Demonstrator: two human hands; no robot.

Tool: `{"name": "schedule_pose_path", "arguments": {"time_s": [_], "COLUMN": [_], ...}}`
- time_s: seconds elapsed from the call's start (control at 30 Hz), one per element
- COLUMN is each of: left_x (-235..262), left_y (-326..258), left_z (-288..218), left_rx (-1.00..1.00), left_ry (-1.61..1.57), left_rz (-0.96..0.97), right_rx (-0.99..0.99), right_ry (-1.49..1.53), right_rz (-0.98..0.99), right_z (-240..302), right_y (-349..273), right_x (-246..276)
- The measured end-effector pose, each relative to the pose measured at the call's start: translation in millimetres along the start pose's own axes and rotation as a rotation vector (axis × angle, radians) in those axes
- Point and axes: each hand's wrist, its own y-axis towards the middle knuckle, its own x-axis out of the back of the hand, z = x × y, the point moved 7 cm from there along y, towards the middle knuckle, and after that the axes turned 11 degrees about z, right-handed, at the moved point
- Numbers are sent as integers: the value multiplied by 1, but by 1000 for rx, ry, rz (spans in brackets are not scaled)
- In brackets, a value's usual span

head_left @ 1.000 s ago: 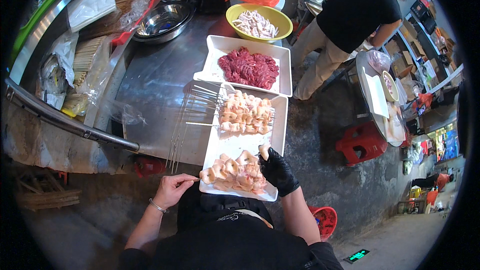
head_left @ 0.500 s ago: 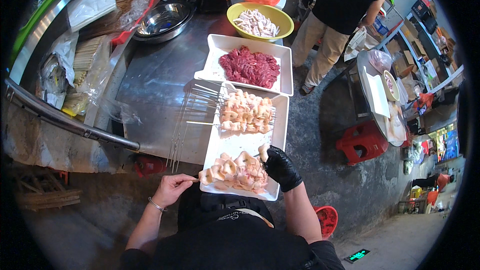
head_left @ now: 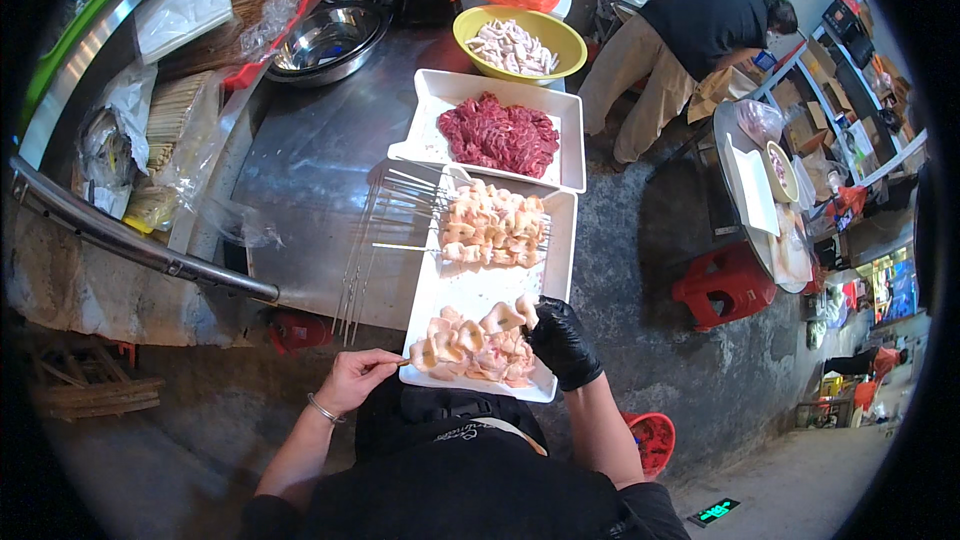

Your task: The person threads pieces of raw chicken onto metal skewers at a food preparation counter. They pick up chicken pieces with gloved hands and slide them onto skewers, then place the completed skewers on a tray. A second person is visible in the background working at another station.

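My left hand (head_left: 362, 378), bare with a bracelet at the wrist, pinches the near end of a skewer. Along that skewer runs a row of pale, folded meat pieces (head_left: 465, 338), tilted up to the right. At its far end my right hand (head_left: 563, 345), in a black glove, closes on a pale meat piece (head_left: 527, 312); the fingertips are partly hidden. Below the skewer, loose pale meat (head_left: 505, 362) lies in the near end of a white tray (head_left: 430, 290). Loaded metal skewers (head_left: 495, 223) rest across the tray's far half, handles pointing left.
Beyond are a white tray (head_left: 426, 112) of red meat strips (head_left: 500, 136) and a yellow bowl (head_left: 462, 40) of pale pieces. Steel bowls (head_left: 318, 48) and bagged skewers (head_left: 170, 125) are left. A person (head_left: 690, 25) bends at the right, past a red stool (head_left: 722, 285).
My left hand and the skewer have moved slightly right, and the threaded pieces sit higher above the pile. My right hand has dipped slightly. The person behind has bent lower.
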Motion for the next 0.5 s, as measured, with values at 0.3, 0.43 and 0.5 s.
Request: {"name": "schedule_pose_path", "arguments": {"time_s": [0.3, 0.43, 0.5], "left_x": [1, 0, 1], "left_y": [-7, -9, -10], "left_z": [-3, -8, -6], "left_rx": [16, 12, -1], "left_ry": [47, 98, 101], "left_rz": [-66, -80, -53], "right_rx": [-266, -283, -232], "right_ry": [1059, 999, 970], "right_rz": [-338, -249, -149], "right_z": [-39, -22, -20], "right_y": [-18, -12, -8], "right_x": [-2, -4, -2]}}
